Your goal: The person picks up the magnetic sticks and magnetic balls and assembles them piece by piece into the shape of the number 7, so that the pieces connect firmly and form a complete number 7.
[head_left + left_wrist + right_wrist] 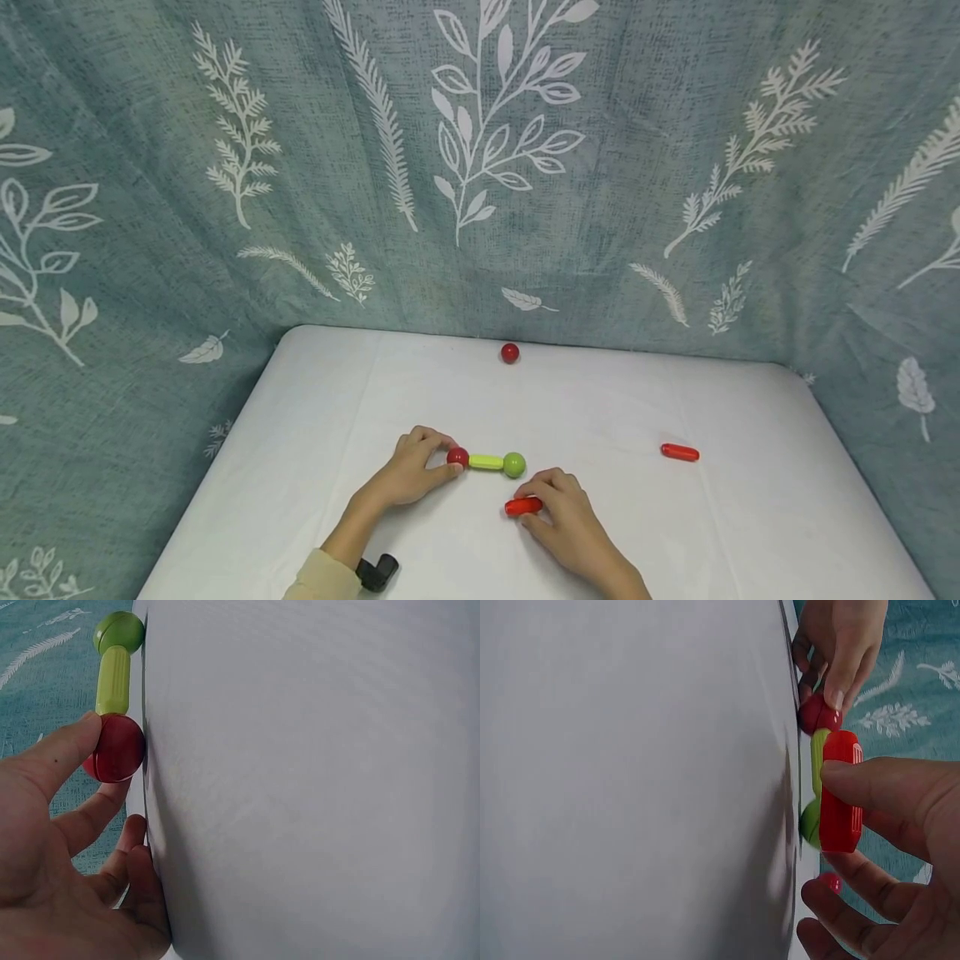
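My left hand (412, 468) pinches a red ball (458, 457) between thumb and fingers. That ball joins one end of a yellow-green rod (486, 462), and a green ball (513, 465) caps the other end; the joined piece lies across the white table. My right hand (564, 518) holds a short red rod (523, 506) by thumb and fingers, nearer the front than the green ball and apart from it. In the right wrist view, the held red rod (841, 791) partly covers the yellow-green rod and green ball behind it.
A loose red ball (510, 353) sits at the table's far edge. Another red rod (680, 452) lies on the right side of the white tabletop (600, 417). A black object (378, 573) is beside the left forearm. A leaf-patterned green curtain (420, 275) hangs behind the table.
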`<state>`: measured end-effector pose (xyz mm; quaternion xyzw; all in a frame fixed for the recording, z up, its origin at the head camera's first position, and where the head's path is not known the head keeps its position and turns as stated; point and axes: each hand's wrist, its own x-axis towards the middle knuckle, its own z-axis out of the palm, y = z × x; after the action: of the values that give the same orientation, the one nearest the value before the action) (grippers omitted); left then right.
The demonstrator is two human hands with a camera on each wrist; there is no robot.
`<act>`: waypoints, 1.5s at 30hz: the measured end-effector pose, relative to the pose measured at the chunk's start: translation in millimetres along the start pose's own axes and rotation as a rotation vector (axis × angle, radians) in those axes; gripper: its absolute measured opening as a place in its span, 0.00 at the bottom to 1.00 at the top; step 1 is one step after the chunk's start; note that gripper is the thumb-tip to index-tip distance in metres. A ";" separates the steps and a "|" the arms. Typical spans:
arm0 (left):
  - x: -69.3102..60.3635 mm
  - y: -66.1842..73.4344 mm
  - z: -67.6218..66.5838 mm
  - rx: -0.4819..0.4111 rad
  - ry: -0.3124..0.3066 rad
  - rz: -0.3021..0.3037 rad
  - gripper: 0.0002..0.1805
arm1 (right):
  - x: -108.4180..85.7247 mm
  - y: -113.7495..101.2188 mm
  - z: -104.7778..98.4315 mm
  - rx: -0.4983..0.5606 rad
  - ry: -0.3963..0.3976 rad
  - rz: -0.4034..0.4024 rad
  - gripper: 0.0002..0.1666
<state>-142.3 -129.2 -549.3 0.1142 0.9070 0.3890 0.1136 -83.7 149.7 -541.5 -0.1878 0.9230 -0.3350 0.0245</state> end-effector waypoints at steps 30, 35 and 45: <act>1.1 0.5 -0.7 0.003 -0.001 0.018 0.22 | 9.8 -41.0 36.9 -0.103 -0.152 -0.182 0.10; -0.8 0.3 -1.3 -0.002 -0.001 0.014 0.21 | 9.9 -41.7 38.9 -0.105 -0.168 -0.176 0.09; -0.5 0.1 -0.9 -0.009 0.004 0.023 0.22 | 9.7 -41.7 37.6 -0.112 -0.185 -0.163 0.12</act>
<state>-142.1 -129.8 -548.6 0.1236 0.9041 0.3946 0.1079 -72.5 93.9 -543.7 -0.2931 0.9158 -0.2650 0.0716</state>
